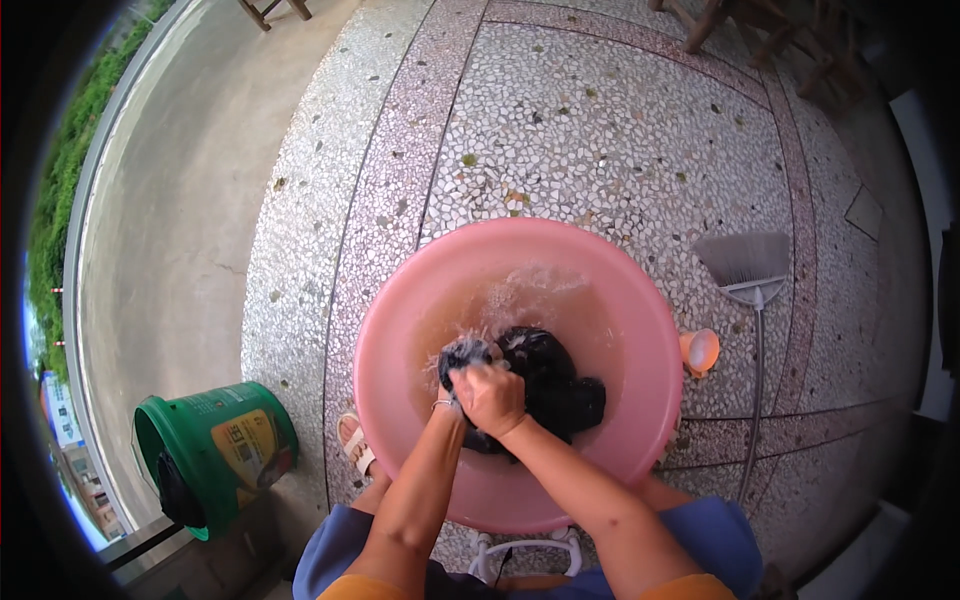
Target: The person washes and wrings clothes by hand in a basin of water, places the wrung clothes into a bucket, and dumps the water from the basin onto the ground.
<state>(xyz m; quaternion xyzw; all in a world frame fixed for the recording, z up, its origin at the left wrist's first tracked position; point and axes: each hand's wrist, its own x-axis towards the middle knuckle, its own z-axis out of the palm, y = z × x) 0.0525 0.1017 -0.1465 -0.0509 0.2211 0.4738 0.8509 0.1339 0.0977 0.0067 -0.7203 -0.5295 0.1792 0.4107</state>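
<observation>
A large pink plastic basin [517, 499] stands on the floor before me, holding brownish, frothy water. A wet black cloth garment [555, 382] lies bunched in it, partly under water. My right hand [493, 394] is closed on a soapy part of the cloth left of the basin's middle. My left hand [452, 386] is pressed against it, wrist ringed by a thin bracelet, with its fingers mostly hidden behind the right hand and the suds. Both hands meet at this bunch of cloth, at the left end of the garment.
A green plastic bucket [217, 442] with dark cloth inside stands at the left. Right of the basin are an orange cup [701, 351] and a grey broom [757, 281] lying on the terrazzo floor [615, 135]. Wooden stool legs show at the top. My sandalled foot touches the basin's left side.
</observation>
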